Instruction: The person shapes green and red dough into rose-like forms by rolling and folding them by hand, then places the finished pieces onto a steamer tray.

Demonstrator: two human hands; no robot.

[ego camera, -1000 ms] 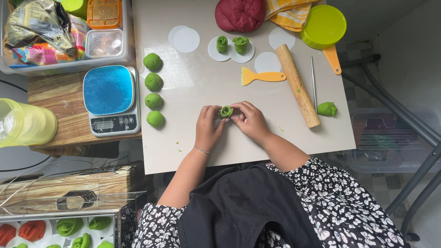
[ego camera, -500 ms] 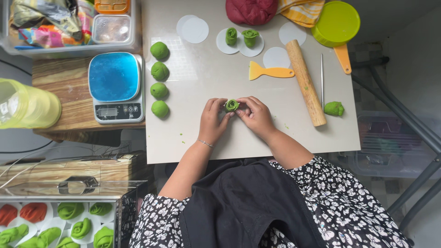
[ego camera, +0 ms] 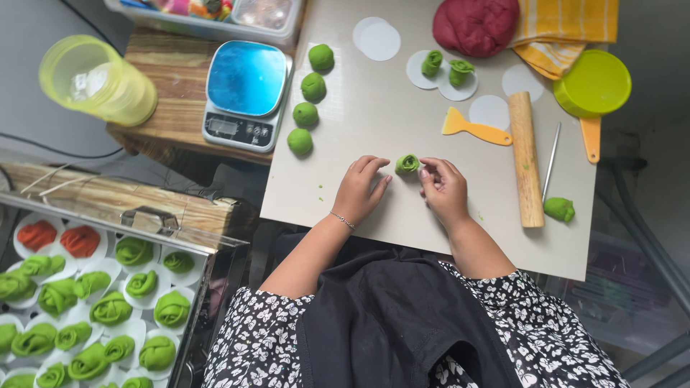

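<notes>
A small green dough rose [ego camera: 407,164] stands on the pale work board [ego camera: 402,215]. My right hand [ego camera: 444,188] touches its right side with the fingertips. My left hand [ego camera: 361,188] lies just left of it, fingers spread and resting on the board, holding nothing. Several green dough balls [ego camera: 305,114] lie in a column at the board's left edge. Two finished green roses [ego camera: 445,69] sit on white paper rounds near the back. A wooden rolling pin [ego camera: 527,157] and a yellow scraper [ego camera: 475,129] lie to the right.
A dark red dough lump [ego camera: 475,25], yellow cloth [ego camera: 566,32], yellow-green lid [ego camera: 594,82], thin metal rod [ego camera: 551,162] and a green dough scrap [ego camera: 559,209] are on the board. A blue-topped scale [ego camera: 246,93] and yellow jug [ego camera: 97,79] stand left. A tray [ego camera: 86,302] holds shaped buns.
My left hand has let go of the green rose and drawn back to the left. The rose now stands free against my right fingertips. The camera view has shifted.
</notes>
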